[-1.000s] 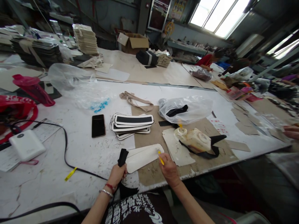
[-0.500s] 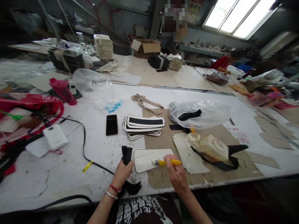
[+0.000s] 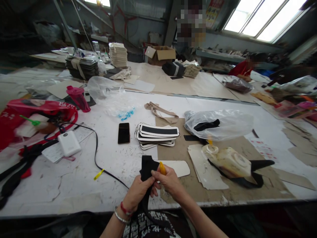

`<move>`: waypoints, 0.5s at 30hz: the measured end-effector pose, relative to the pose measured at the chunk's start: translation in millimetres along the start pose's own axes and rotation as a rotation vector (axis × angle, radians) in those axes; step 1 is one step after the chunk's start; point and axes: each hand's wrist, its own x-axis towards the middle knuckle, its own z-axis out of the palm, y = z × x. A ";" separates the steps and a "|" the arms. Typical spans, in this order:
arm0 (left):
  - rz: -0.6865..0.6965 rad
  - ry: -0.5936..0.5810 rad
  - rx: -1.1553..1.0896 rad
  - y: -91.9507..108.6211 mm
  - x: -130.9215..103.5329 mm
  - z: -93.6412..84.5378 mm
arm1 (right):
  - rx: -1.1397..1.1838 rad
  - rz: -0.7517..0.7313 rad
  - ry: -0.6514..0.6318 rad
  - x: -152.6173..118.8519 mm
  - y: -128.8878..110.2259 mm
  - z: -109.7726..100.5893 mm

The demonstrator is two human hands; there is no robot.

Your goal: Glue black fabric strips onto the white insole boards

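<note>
Since the earlier frame the right hand (image 3: 170, 183) has left its spot over the white panel (image 3: 182, 168) and come across to meet the left hand (image 3: 138, 187), bringing the yellow brush (image 3: 162, 168) along. From the left, a red bag (image 3: 12, 112) and a pink bottle (image 3: 78, 98) sit towards the far side of the desk (image 3: 81, 178), probably there to keep the near part free for working. A white power bank (image 3: 69, 143) lies on papers, and a dark cable runs from near it towards the person. The phone (image 3: 123, 133) lies flat beside a stack of black-centred panels (image 3: 159, 132), which looks piled within easy reach. Nearer, the hands are together: the left grips the black strip (image 3: 147, 162), while the right thumb and fingers seem to pinch its edge, the brush tucked in the same grip, perhaps to save putting it down; its bristles are hidden. The white panel lies flat just beyond them, partly covered by the hands and strip, on a brown sheet (image 3: 170, 152) that probably shields the desk. Right of it are loose pale sheets (image 3: 206, 168), then a stained plastic container (image 3: 235, 162), seemingly set close to the brush hand for convenience.
</note>
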 end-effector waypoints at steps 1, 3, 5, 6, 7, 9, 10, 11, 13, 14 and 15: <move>0.008 0.000 -0.012 -2.7 0.4 0.6 | -0.002 -0.010 0.005 -1.9 0.0 -0.1; 0.017 -0.003 -0.036 -8.0 1.1 0.9 | -0.064 -0.023 0.029 -5.1 1.9 -3.3; 0.022 0.001 -0.049 -11.4 1.1 0.8 | -0.209 -0.032 0.117 -6.6 6.0 -8.8; 0.022 0.012 -0.050 -11.9 0.7 0.8 | -0.308 -0.048 0.194 -6.9 8.3 -11.7; 0.020 0.029 -0.046 -11.8 0.1 1.0 | -0.408 -0.074 0.282 -6.9 10.6 -14.5; 0.011 0.067 -0.033 -10.6 -1.6 2.2 | -0.530 -0.130 0.435 -6.7 14.0 -18.7; 0.003 0.081 -0.030 -10.2 -2.4 3.1 | -0.518 -0.138 0.480 -6.5 14.9 -20.2; -0.004 0.088 -0.031 -10.4 -3.2 4.2 | -0.450 -0.132 0.506 -6.3 15.1 -21.2; -0.019 0.078 -0.039 -12.9 -4.4 6.7 | -0.202 -0.087 0.517 -5.8 12.7 -22.8; -0.028 0.061 -0.034 -15.3 -5.1 7.8 | -0.065 -0.070 0.518 -5.8 10.0 -24.1; -0.037 0.037 -0.018 -18.3 -5.8 8.5 | 0.057 -0.064 0.524 -6.0 6.1 -26.1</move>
